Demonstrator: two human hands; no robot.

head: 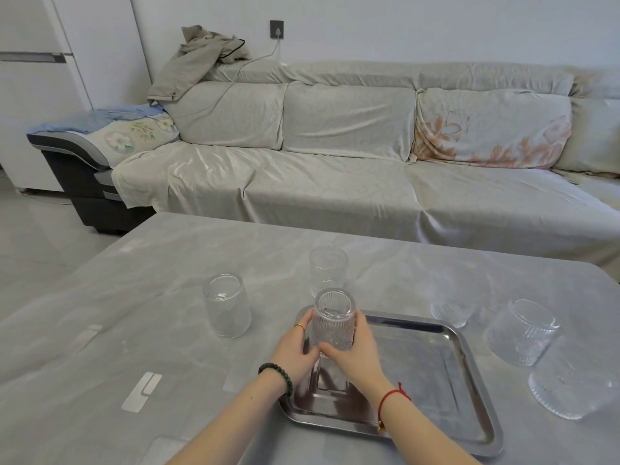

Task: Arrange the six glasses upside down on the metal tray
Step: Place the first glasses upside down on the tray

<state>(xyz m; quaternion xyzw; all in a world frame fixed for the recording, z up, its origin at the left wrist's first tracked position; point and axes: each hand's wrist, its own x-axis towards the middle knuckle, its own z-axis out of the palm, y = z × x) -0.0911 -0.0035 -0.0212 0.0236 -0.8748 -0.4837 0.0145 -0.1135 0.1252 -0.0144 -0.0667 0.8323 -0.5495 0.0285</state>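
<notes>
Head view is showing us cupping one ribbed glass (333,319) between both palms, base upward and mouth down, over the 10 o'clock corner of the metal tray (469,370); we are reading this as the first glass being set down, since the rest of the tray is lying bare; whether its rim is already touching the steel we cannot tell, because our hands are covering the lower part. Our left hand (295,347) is wrapping the glass from 9 o'clock with fingers curled close on the wall, and our right hand (355,350) is closing on it from 3 o'clock, thumb crossing the front; we are probably using two hands because ribbed glass is slippery and a far corner leaves room for five more.

Around the tray on the grey table (167,280) the others are waiting: an inverted glass (227,305) at 9 o'clock of the held one, well apart; an upright glass (328,270) just beyond it at 12 o'clock; a faint short glass (451,305) off the tray's 1 o'clock corner; a tilted-looking glass (521,332) at 3 o'clock; and a near glass (570,380) at 4 o'clock, base up. We are judging that the upright one will need turning over first; the ones at 3 and 4 o'clock are sitting near each other, so lifting one risks knocking its neighbour.
</notes>
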